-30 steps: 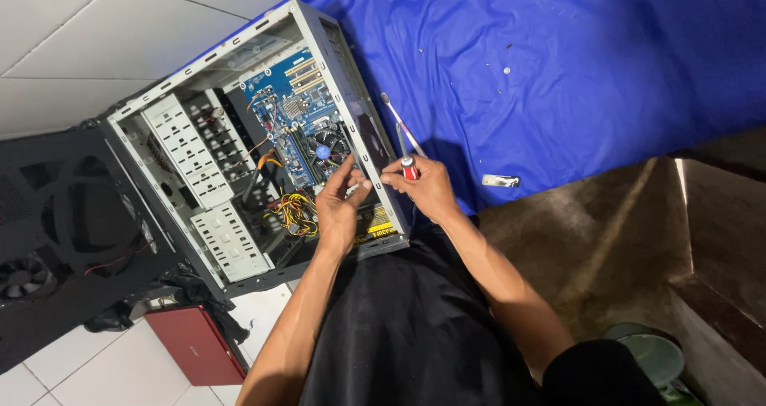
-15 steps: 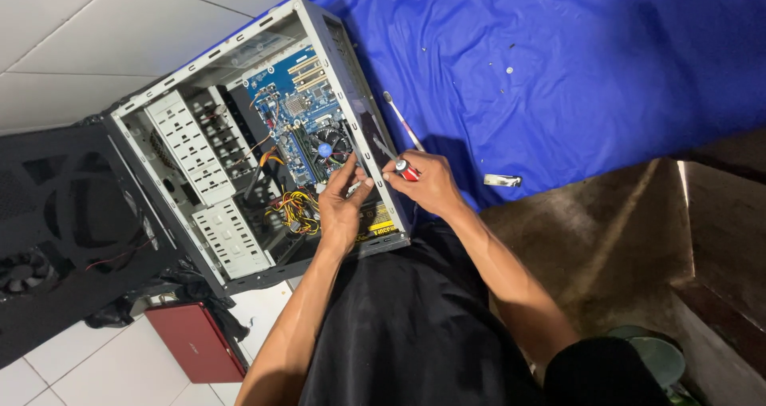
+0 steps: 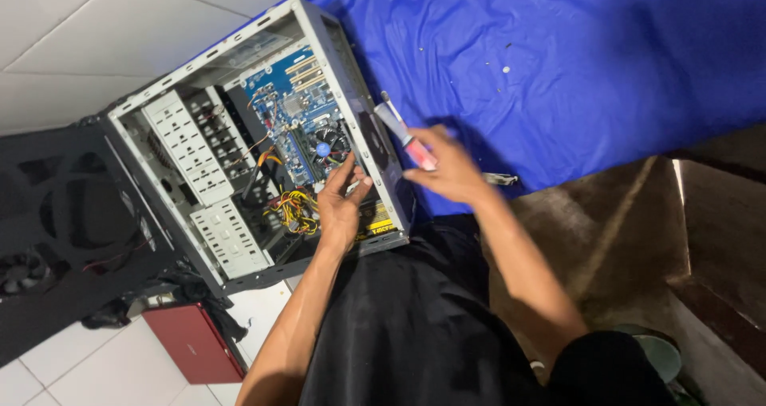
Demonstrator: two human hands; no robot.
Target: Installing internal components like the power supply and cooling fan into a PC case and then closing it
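Head view: my left hand (image 3: 341,208) inside open case (image 3: 319,31), fingers apart, tips by cooler fan (image 3: 327,146) on blue board (image 3: 291,106). My right hand (image 3: 451,166) clamped on screwdriver (image 3: 405,137), held above case edge, over blue cloth (image 3: 574,71). Screwdriver: light, stiff, slim shaft; best taken at red handle, as now. Board: fragile, touch edges only. Count: one case, one board, one fan, one screwdriver, one red laptop (image 3: 195,344) on floor.
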